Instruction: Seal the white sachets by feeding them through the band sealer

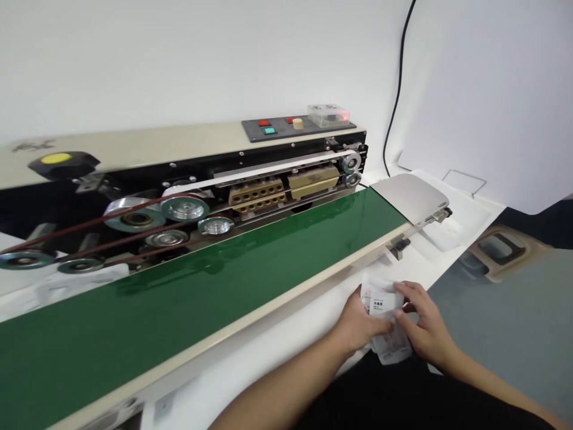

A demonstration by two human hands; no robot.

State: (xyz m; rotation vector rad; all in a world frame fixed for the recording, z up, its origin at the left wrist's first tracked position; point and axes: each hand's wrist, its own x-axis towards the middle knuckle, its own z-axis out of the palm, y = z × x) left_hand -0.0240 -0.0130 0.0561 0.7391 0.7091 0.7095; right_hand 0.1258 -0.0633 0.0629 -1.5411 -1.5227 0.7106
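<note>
Your left hand (358,324) holds the small white packets (387,303) between its thumb and fingers. Your right hand (424,325) pinches their right side. The packets sit between your hands, near the green conveyor belt (224,286).

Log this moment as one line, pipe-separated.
left hand: holding white packets | right hand: touching them | green belt: beyond hands | clear box: on control panel, red glow at right

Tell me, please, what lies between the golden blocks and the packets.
The head view shows the green belt, its pale rail and some white surface there.
</note>
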